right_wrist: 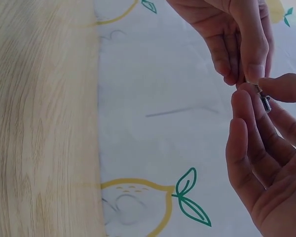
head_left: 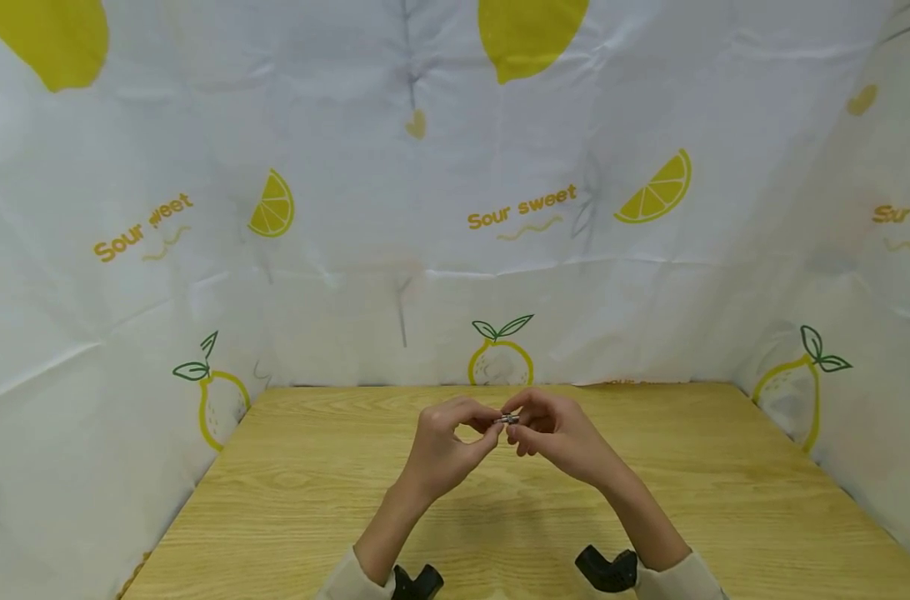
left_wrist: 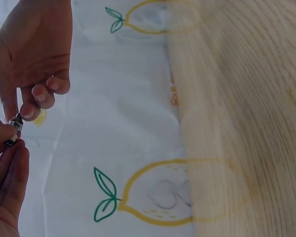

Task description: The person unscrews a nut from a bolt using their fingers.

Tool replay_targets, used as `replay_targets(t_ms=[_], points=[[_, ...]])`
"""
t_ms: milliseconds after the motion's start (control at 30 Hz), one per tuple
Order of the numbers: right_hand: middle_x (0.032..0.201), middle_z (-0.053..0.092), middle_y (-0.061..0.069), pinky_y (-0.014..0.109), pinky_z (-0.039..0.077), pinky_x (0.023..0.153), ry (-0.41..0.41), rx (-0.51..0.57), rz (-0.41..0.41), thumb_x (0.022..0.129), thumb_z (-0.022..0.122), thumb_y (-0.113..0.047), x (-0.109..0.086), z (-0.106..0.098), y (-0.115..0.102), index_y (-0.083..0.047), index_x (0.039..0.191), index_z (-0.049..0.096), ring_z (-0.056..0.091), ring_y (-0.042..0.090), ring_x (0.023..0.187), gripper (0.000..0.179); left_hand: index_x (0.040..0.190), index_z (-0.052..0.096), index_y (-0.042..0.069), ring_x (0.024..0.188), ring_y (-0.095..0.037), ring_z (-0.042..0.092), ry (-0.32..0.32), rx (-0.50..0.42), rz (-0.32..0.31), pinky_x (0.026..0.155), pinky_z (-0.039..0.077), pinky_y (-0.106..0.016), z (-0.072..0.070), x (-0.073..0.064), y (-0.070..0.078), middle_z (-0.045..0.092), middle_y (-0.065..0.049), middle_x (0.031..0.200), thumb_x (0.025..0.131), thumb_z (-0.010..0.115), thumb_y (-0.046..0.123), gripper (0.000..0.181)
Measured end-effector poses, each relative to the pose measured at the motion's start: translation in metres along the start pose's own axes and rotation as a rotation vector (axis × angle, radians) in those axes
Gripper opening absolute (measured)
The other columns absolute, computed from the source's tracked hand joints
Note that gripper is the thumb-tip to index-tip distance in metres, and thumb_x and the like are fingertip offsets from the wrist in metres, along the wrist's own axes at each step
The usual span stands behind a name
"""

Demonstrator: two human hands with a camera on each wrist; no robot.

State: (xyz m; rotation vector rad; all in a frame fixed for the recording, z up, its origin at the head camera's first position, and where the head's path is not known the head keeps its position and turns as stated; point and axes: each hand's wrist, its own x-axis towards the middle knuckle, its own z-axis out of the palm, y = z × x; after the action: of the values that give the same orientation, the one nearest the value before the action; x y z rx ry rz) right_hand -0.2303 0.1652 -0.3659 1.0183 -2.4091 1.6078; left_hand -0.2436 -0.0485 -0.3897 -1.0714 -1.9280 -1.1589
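A small threaded metal piece [head_left: 509, 418], silver with a ridged section, is held between both hands above the far half of the table. My left hand [head_left: 443, 446] pinches one end between thumb and index finger. From the other side, the thumb and index fingertip of my right hand [head_left: 563, 437] pinch it too. The right wrist view shows the ridged part of the metal piece [right_wrist: 266, 103] beside the right thumb, its other end hidden by fingertips. Dark and shiny parts of the metal piece [left_wrist: 14, 127] show between the fingertips in the left wrist view.
The wood-grain table [head_left: 290, 500] lies beneath the hands. A white lemon-print cloth [head_left: 365, 317] hangs behind it and along both sides. Black wrist devices [head_left: 607, 569] sit by the light sleeves [head_left: 683, 579].
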Motion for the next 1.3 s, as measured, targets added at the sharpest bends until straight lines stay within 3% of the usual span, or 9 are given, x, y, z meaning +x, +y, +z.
replay_targets(t_ms=[200, 433, 933, 1300], points=[[0.088, 0.072, 0.015, 0.035, 0.062, 0.064, 0.012, -0.001, 0.040, 0.107, 0.055, -0.015, -0.0006, -0.0014, -0.0015, -0.003, 0.123, 0.064, 0.069, 0.019, 0.068, 0.022, 0.093, 0.079, 0.007, 0.074, -0.011, 0.074, -0.003, 0.004, 0.002, 0.072, 0.059, -0.014, -0.0002, 0.0004, 0.0010, 0.078, -0.005, 0.085, 0.089, 0.078, 0.002, 0.007], [0.087, 0.073, 0.015, 0.037, 0.063, 0.064, 0.010, -0.037, 0.060, 0.113, 0.043, -0.021, 0.0005, -0.0017, 0.0006, -0.003, 0.109, 0.069, 0.072, 0.024, 0.069, 0.032, 0.093, 0.080, 0.008, 0.074, -0.011, 0.074, -0.004, 0.003, -0.008, 0.072, 0.059, -0.014, -0.0002, 0.0005, 0.0020, 0.078, -0.005, 0.086, 0.089, 0.078, 0.002, 0.007], [0.085, 0.072, 0.014, 0.038, 0.062, 0.064, -0.030, -0.041, 0.106, 0.111, 0.048, -0.024, 0.0014, 0.0013, -0.0002, -0.004, 0.101, 0.070, 0.070, 0.021, 0.069, 0.031, 0.095, 0.080, 0.009, 0.076, -0.011, 0.074, 0.009, 0.024, 0.009, 0.074, 0.059, -0.014, 0.0000, 0.0012, 0.0021, 0.078, -0.004, 0.087, 0.090, 0.078, 0.003, 0.007], [0.086, 0.072, 0.015, 0.038, 0.062, 0.065, -0.026, -0.013, 0.077, 0.108, 0.052, -0.017, -0.0006, 0.0003, -0.0001, -0.005, 0.110, 0.068, 0.069, 0.025, 0.068, 0.021, 0.094, 0.080, 0.009, 0.075, -0.010, 0.074, 0.013, 0.020, 0.014, 0.073, 0.059, -0.014, 0.0003, 0.0003, 0.0016, 0.078, -0.004, 0.086, 0.089, 0.079, 0.004, 0.007]])
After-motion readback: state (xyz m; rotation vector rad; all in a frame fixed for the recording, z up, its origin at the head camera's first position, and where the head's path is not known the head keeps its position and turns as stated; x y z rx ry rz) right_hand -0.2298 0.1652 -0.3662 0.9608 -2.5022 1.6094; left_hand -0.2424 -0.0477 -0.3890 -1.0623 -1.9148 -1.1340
